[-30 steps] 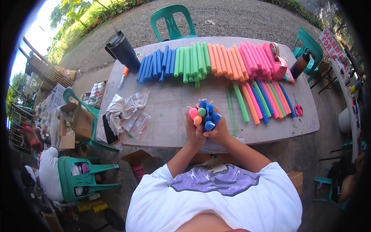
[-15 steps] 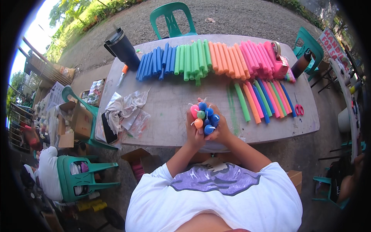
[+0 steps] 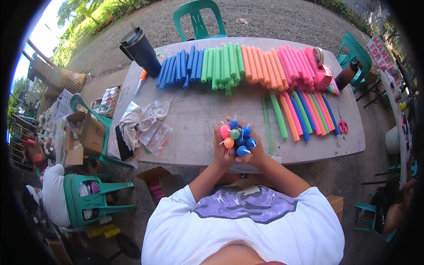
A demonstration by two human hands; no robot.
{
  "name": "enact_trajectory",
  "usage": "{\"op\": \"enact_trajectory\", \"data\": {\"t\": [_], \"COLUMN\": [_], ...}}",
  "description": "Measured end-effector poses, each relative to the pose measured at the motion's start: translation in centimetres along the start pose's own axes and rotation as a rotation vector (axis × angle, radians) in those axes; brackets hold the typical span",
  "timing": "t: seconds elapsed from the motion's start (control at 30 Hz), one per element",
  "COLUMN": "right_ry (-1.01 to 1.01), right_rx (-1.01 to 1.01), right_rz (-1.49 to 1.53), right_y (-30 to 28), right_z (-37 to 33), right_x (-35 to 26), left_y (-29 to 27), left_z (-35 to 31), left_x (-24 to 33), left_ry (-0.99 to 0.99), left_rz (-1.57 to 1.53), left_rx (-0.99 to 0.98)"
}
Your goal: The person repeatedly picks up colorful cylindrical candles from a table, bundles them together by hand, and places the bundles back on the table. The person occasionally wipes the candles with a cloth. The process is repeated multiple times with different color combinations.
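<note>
Both of my hands are wrapped round one bundle of candles (image 3: 234, 134), held upright at the table's near edge with the white wicks toward me. Blue candles make up most of it, with a pink, a green and an orange one on the left side. My left hand (image 3: 222, 148) closes on the bundle's left, and my right hand (image 3: 257, 148) on its right. Beyond them lie rows of blue candles (image 3: 179, 67), green candles (image 3: 221, 66), orange candles (image 3: 263, 67) and pink candles (image 3: 297, 66). A mixed-colour row of candles (image 3: 304, 114) lies to the right.
On the table (image 3: 194, 110) are a dark tumbler (image 3: 143, 52), an orange-handled knife (image 3: 141, 79), cloth and plastic (image 3: 143, 123), a pink tape dispenser (image 3: 321, 73), a dark bottle (image 3: 346, 76) and red scissors (image 3: 342, 126). Green chairs (image 3: 198, 20) stand around. A person (image 3: 56, 194) sits at the left.
The candle bundle, still in both hands, has shifted very slightly right and its tops look a little more spread. The view has tilted slightly; the table's candles stay in place.
</note>
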State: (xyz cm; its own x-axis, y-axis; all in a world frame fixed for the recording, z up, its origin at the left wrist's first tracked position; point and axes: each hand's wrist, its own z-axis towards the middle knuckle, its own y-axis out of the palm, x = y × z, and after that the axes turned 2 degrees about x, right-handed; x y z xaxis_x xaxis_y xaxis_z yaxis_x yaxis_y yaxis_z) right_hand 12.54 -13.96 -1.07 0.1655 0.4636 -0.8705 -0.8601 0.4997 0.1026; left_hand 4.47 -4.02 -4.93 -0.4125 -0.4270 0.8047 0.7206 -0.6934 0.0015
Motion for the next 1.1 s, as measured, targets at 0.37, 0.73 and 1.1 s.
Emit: {"op": "enact_trajectory", "data": {"t": [0.37, 0.73, 1.1], "right_ry": [0.051, -0.014, -0.043], "right_rx": [-0.005, -0.027, -0.012], "right_rz": [0.076, 0.046, 0.051], "right_y": [0.3, -0.1, 0.3], "right_z": [0.2, 0.1, 0.0], "right_x": [-0.3, 0.8, 0.9], "left_y": [0.2, 0.5, 0.7], "left_z": [-0.2, 0.4, 0.7], "left_x": [0.2, 1.3, 2.0], "left_ry": [-0.025, -0.025, -0.017], "left_rz": [-0.044, -0.097, -0.135], "left_rx": [0.005, -0.023, -0.038]}}
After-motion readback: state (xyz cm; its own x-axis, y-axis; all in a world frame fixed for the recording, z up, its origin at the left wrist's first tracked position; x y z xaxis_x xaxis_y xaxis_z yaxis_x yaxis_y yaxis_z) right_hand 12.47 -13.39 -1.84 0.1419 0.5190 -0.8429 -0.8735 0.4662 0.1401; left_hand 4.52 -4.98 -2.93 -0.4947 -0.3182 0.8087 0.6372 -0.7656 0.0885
